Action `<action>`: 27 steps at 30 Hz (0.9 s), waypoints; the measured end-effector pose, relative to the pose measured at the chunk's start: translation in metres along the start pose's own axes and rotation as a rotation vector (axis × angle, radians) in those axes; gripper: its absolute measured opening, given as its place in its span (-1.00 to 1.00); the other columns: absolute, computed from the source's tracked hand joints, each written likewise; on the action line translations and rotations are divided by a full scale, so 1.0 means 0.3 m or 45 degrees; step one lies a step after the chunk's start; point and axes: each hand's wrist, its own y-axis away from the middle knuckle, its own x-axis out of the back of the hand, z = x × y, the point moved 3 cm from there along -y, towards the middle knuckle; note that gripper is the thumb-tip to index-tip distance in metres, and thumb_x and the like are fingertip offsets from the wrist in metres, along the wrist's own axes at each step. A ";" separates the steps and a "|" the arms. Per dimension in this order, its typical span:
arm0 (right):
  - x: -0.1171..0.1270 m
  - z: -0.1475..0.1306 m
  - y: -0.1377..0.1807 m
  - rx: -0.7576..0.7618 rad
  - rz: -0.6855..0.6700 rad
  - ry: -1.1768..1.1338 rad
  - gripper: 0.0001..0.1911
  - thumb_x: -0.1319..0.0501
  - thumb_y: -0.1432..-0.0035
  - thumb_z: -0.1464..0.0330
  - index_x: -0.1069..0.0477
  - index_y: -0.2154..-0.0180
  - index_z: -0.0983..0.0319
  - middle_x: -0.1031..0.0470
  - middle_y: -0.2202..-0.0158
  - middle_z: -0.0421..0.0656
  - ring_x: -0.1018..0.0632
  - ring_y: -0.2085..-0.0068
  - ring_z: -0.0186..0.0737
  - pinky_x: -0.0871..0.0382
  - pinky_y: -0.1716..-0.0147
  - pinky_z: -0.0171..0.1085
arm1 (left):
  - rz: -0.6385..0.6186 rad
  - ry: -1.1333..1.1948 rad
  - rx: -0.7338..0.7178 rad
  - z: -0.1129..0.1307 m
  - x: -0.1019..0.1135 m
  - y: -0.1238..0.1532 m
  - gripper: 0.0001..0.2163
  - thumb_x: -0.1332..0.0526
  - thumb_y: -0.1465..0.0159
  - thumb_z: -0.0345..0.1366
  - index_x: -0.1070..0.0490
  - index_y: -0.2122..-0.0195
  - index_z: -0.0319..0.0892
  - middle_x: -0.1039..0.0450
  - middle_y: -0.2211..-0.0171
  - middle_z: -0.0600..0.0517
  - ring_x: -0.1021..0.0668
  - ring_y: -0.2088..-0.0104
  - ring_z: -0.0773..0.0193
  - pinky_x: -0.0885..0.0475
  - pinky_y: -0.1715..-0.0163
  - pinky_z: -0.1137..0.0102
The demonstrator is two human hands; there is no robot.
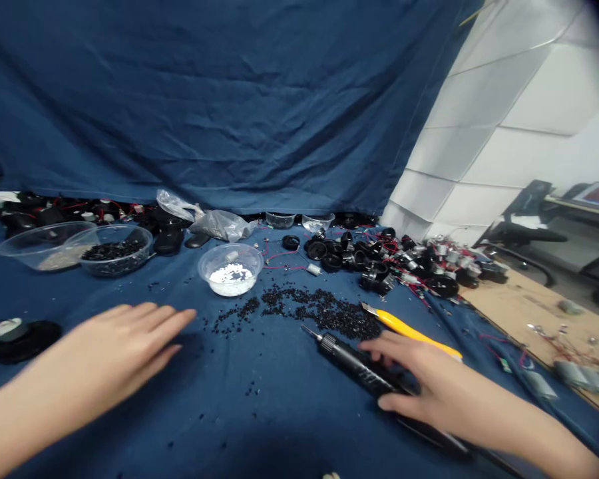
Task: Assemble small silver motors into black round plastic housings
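My right hand point(414, 372) arches over the black electric screwdriver point(347, 358), thumb on the near side of its barrel and fingers on the far side; I cannot tell whether they press on it or only hover. The screwdriver lies directly under that palm, its long axis slanting from the back end, near me at the right, to the bit, which points away and leftward; my left hand point(124, 336) is well apart from it, off to the left, holding nothing, palm down with the fingers straight and close together; so the right is plainly the nearer. Just past my right fingers lies the yellow utility knife point(414, 334), roughly parallel to the barrel; beyond the bit spread small black screws point(324, 309); farther still, left of centre, sits a clear plastic bowl point(209, 271) with white bits in it.
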 end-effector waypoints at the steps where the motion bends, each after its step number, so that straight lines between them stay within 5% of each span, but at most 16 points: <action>1: 0.028 -0.033 -0.037 0.078 0.050 0.016 -0.44 -0.36 -0.10 0.25 -0.38 -0.15 0.07 -0.51 -0.05 -0.10 -0.55 -0.01 -0.02 -0.46 0.00 -0.12 | -0.083 0.069 -0.058 0.077 -0.026 -0.033 -0.65 -0.14 -0.30 -0.18 -0.53 -0.03 -0.15 -0.60 0.10 -0.24 -0.59 0.12 -0.26 -0.37 0.09 -0.05; 3: 0.078 -0.090 -0.126 0.231 0.199 0.112 -0.61 -0.31 -0.19 0.31 -0.43 -0.06 0.11 -0.56 0.10 -0.15 -0.58 0.14 -0.14 -0.48 0.14 -0.24 | -0.120 0.196 -0.135 0.205 -0.083 -0.097 -0.70 -0.12 -0.32 -0.17 -0.54 0.02 -0.11 -0.62 0.16 -0.16 -0.62 0.20 -0.13 -0.43 0.16 0.08; 7: 0.113 -0.093 -0.349 0.105 0.428 0.268 -0.80 -0.12 -0.32 0.49 -0.45 0.08 0.25 -0.54 0.14 -0.07 -0.55 0.14 -0.15 -0.42 0.08 -0.18 | -0.016 0.437 -0.130 0.324 -0.198 -0.172 -0.71 -0.03 -0.38 -0.20 -0.52 0.13 -0.18 -0.58 0.34 -0.07 -0.59 0.37 0.14 -0.39 0.32 0.32; 15: 0.034 -0.012 -0.633 -0.087 0.417 0.432 -0.69 -0.22 -0.34 0.26 -0.39 -0.05 0.27 -0.46 -0.02 -0.05 -0.54 0.05 -0.09 -0.48 0.07 -0.02 | 0.052 0.765 -0.007 0.275 -0.241 -0.154 -0.71 -0.06 -0.36 -0.18 -0.49 0.36 -0.19 -0.19 0.65 0.17 -0.28 0.62 0.36 -0.18 0.55 0.47; 27: 0.021 -0.036 -0.695 -0.180 0.488 0.174 -0.71 -0.23 -0.33 0.27 -0.41 -0.02 0.27 -0.46 -0.02 -0.05 -0.53 0.04 -0.08 -0.48 0.06 -0.01 | 0.041 0.974 0.075 0.258 -0.226 -0.161 -0.75 -0.11 -0.31 -0.17 -0.49 0.36 -0.18 -0.16 0.64 0.19 -0.23 0.59 0.36 -0.12 0.51 0.44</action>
